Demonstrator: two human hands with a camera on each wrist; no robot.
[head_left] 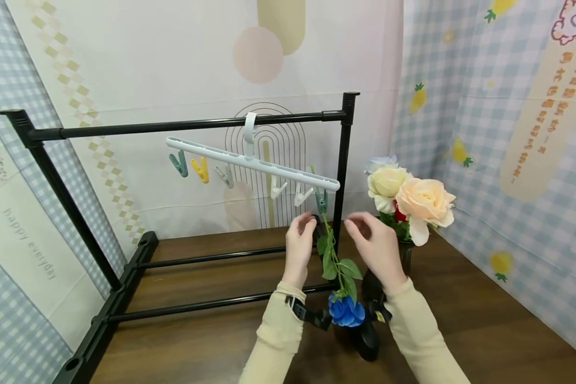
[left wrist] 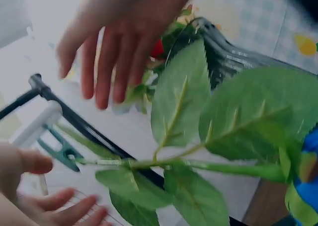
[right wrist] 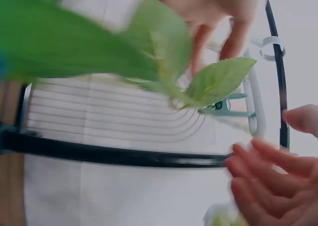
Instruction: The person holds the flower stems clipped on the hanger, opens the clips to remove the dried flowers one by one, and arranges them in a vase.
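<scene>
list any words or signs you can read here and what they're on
"happy everyday" reads on the left backdrop panel, running sideways down it.
Orange characters run down the cream strip on the right backdrop; too blurred to read.
The white clip hanger and the black rack show no lettering.
The wrist views show no text.

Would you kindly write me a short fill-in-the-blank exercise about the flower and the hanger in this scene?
1. The flower hanging head-down from the green clip is ____ in colour.
2. The white hanger hooks over a ____ rail.
3. The vase with pale roses stands beside the ____ hand.
4. The clip next to the yellow clip on the hanger's outer end is ____.

Missing words: blue; black; right; green
</scene>
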